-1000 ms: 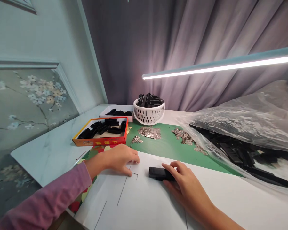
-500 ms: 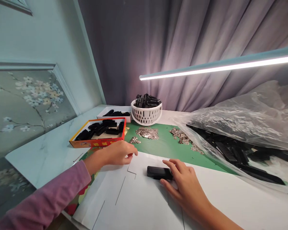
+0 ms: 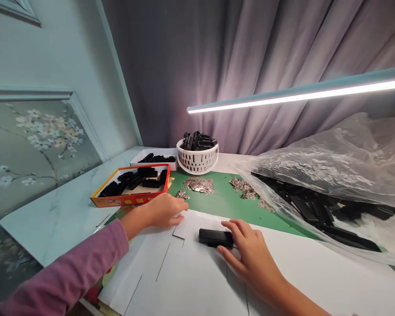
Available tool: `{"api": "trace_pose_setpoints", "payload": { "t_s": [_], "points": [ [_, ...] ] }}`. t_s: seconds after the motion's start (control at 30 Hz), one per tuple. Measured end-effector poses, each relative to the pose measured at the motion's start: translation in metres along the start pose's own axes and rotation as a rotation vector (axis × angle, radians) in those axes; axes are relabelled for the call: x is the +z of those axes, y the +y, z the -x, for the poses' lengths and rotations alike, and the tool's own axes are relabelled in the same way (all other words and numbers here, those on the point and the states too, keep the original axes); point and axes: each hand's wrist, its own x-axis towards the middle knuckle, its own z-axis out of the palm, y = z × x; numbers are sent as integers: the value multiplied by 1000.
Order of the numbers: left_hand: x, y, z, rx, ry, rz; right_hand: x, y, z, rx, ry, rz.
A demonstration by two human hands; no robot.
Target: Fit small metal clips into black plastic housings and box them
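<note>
A black oblong plastic casing (image 3: 213,238) lies flat on the white paper (image 3: 191,276). My right hand (image 3: 250,252) has its thumb and index finger on either side of the casing's right end, which the fingers partly hide. Over the paper's far edge, my left hand (image 3: 164,210) is bent at the fingers, with a gap between thumb and fingertips and nothing visible in it. Just beyond those fingertips is a small heap of shiny metal pieces (image 3: 182,195). Larger piles of such pieces (image 3: 199,184) lie on the green mat (image 3: 213,204).
A red-and-yellow box (image 3: 128,200) of black parts stands left, with a white tray (image 3: 166,165) behind it. A white basket (image 3: 197,161) heaped with black parts stands at the back. A clear plastic bag (image 3: 316,153) of black parts fills the right; a lamp bar (image 3: 283,96) hangs above.
The view has shifted slightly. Both hands keep nearly the same places, and the black casing still lies at my right fingers.
</note>
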Motion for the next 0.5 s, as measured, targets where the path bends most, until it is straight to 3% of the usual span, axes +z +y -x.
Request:
{"api": "trace_pose_setpoints", "payload": {
  "t_s": [0.2,0.5],
  "points": [
    [-6,3,-1,120,-4,-16,-2,-3,-2,92,-76,-79],
    [-22,-9,-8,89,87,-73,-3,-2,-4,145,-131,-118]
  ]
}}
